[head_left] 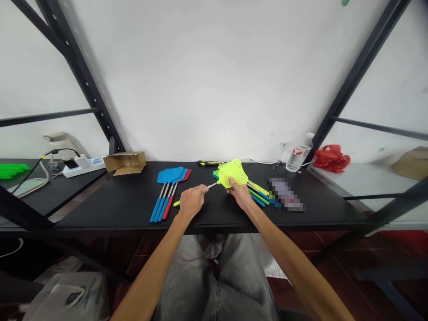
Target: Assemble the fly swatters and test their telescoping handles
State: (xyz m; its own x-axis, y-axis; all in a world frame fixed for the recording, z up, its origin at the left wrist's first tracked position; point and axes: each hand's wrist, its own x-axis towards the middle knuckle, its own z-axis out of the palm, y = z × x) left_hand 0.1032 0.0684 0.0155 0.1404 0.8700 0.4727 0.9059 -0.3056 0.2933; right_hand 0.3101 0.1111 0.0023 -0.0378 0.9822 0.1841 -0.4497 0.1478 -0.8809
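A yellow fly swatter [233, 173] is held between my two hands above the black table. My left hand [193, 199] is closed round its thin metal shaft, and the yellow handle end sticks out behind that hand. My right hand [238, 189] grips the mesh head, thumb on top and fingers underneath. To the left lie several blue fly swatters [171, 174] and a red fly swatter [169, 206], side by side with handles toward me. Under and right of my right hand is a pile of green, blue and yellow swatters [259, 195], their heads mostly hidden.
An open cardboard box [126, 163] sits at the back left near a power strip [84, 166]. A black and yellow cutter [210, 163] lies along the wall. At right are a water bottle [300, 152], a red plastic bag [332, 158] and a blurred flat object [286, 194].
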